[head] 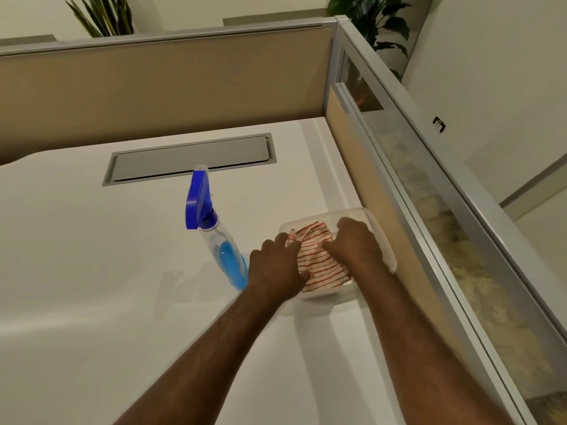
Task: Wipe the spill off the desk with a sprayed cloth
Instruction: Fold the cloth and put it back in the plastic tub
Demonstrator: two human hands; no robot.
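Observation:
A white cloth with red stripes [322, 265] lies in a clear plastic tray [385, 240] at the right side of the white desk [92, 256]. My left hand [274, 271] grips the cloth's left edge, and my right hand [356, 240] pinches its upper right part. Just left of the tray stands a clear spray bottle [219, 240] with blue liquid and a blue trigger head. A faint wet smear [171, 286] shows on the desk left of the bottle.
A grey cable-tray lid [190, 159] is set into the desk at the back. Beige partition walls [168, 87] close off the back and right sides, the right one topped by frosted glass [445, 228]. Plants stand behind the partitions.

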